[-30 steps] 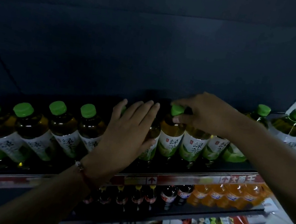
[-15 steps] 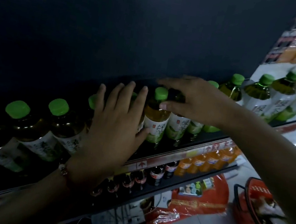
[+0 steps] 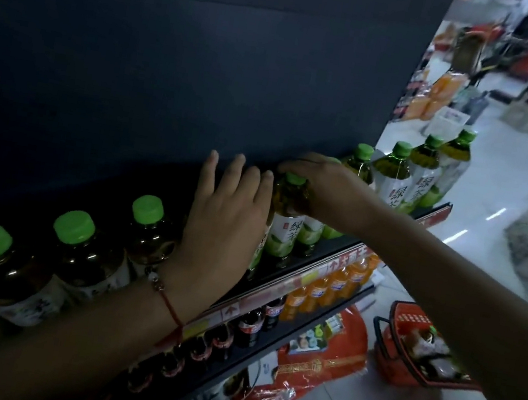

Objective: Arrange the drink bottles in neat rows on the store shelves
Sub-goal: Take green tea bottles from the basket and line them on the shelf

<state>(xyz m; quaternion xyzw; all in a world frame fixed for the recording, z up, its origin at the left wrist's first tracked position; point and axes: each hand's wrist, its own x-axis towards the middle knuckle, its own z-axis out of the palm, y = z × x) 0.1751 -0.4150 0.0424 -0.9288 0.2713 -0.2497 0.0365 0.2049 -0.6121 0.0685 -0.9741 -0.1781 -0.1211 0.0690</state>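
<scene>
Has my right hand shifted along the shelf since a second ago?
No. The right hand is still on the same green-capped bottle; only the camera turned.

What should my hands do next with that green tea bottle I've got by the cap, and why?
Probably slide the green tea bottle a little toward the left hand, then let go. The right hand has its grip over the green cap, while the left hand lies flat against the neighbouring bottles, fingers spread, acting as a stop. Closing up against it would likely keep the row tight.
</scene>
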